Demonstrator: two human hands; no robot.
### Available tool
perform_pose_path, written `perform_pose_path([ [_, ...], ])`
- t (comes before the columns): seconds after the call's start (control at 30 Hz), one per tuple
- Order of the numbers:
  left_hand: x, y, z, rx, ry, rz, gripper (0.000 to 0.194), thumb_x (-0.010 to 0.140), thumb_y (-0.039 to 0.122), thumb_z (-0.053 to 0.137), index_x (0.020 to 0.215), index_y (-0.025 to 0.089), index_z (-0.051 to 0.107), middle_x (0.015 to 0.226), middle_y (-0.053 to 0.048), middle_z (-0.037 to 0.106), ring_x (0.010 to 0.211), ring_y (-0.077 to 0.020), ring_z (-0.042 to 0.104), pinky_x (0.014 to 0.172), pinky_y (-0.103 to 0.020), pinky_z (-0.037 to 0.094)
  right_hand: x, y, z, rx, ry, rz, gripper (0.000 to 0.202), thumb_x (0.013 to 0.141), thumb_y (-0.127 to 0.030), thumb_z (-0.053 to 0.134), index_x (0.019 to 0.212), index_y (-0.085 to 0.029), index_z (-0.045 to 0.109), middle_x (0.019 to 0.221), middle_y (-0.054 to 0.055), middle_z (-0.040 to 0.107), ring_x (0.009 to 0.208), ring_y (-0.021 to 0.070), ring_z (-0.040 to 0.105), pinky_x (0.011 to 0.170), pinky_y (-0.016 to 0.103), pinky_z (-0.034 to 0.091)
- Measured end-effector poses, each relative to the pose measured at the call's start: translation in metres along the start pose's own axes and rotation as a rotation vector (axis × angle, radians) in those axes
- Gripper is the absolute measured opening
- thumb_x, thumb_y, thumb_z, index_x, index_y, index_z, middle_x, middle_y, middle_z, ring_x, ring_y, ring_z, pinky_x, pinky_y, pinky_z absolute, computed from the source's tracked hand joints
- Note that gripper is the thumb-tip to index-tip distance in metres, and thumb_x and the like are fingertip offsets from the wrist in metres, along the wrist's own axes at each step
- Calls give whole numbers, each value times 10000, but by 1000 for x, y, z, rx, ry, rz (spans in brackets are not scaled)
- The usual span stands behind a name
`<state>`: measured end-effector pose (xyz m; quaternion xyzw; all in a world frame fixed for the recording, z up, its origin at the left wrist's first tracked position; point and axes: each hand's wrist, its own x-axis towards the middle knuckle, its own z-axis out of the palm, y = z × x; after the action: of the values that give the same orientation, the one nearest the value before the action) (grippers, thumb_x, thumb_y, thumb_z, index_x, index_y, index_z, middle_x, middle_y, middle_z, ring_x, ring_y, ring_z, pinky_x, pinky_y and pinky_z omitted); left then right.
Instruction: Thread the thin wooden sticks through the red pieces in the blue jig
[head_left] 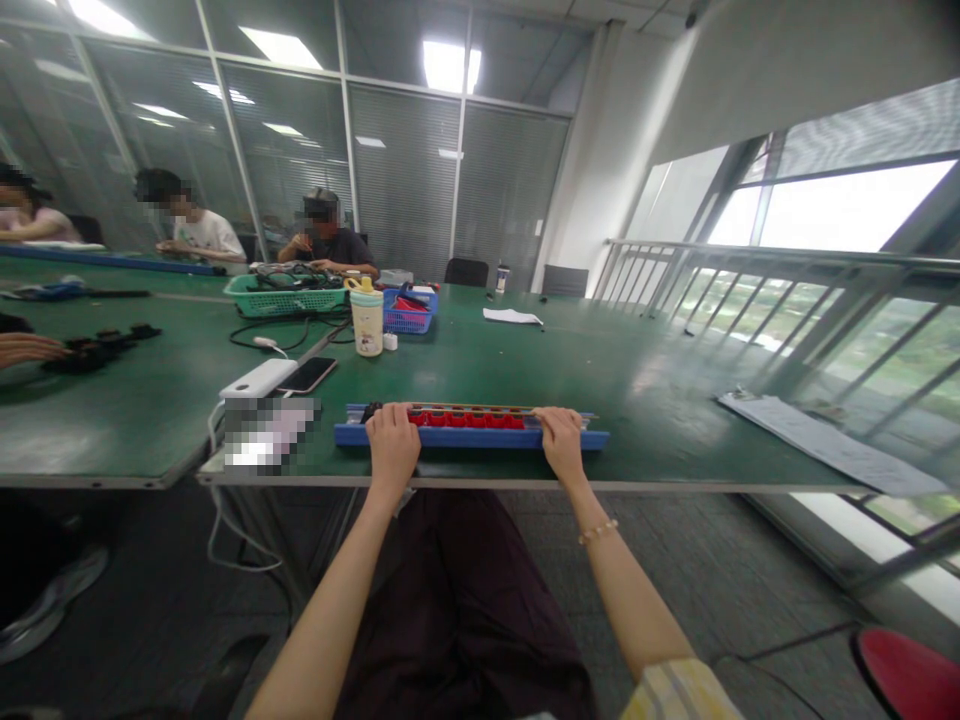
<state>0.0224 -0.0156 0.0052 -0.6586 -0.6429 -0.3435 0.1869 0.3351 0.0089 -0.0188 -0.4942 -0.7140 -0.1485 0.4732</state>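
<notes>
A long blue channel-shaped piece lies crosswise near the front edge of the green table. Inside it sits a row of red parts, with a small black part at its left end. A thin yellowish strip runs along the far side. My left hand is closed over the channel near its left end, and my right hand grips over it near the right end, fingers bent onto the far side. The fingertips of both hands are partly hidden behind the piece.
To the left lie a white power bank and a dark phone. Farther back stand a cream bottle, a green basket and a blue basket. A clipboard lies right. Other people sit beyond; another person's hand shows left.
</notes>
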Motion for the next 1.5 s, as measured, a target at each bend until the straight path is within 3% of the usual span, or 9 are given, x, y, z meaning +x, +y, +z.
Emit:
perform_pose_path([
  [0.57,0,1,-2,-2,6,21,339,904,172,396,1208,171,548,1127,-126,580,1008,-284,494,874,-409,346,-1,0,0,-5,0,-32,290,987,-216,398,987,-211,688,998,53,737,945,185,625,917,349,327],
  [0.87,0,-1,0,20,12,22,314,904,196,424,1176,181,582,1104,-122,589,997,-289,500,866,-418,355,-1,2,2,-14,61,-91,264,980,-195,425,1002,-214,687,990,46,729,938,188,615,905,358,341],
  [1.2,0,0,0,17,19,20,323,905,192,415,1172,179,595,1094,-130,591,997,-290,505,852,-422,355,-2,5,-1,-54,138,-46,280,966,-179,408,1026,-219,679,992,50,711,957,191,598,953,365,340],
  [1.37,-1,0,0,7,22,28,317,902,188,416,1169,184,586,1095,-126,591,995,-288,501,856,-418,351,-4,12,0,-76,231,57,263,964,-206,417,999,-207,677,952,61,701,929,195,589,930,366,337],
  [1.5,0,1,-2,16,16,28,315,903,190,415,1172,193,579,1098,-119,593,990,-286,499,860,-418,347,-4,14,1,-99,210,85,264,962,-217,412,991,-207,674,934,63,685,918,199,567,908,362,323],
])
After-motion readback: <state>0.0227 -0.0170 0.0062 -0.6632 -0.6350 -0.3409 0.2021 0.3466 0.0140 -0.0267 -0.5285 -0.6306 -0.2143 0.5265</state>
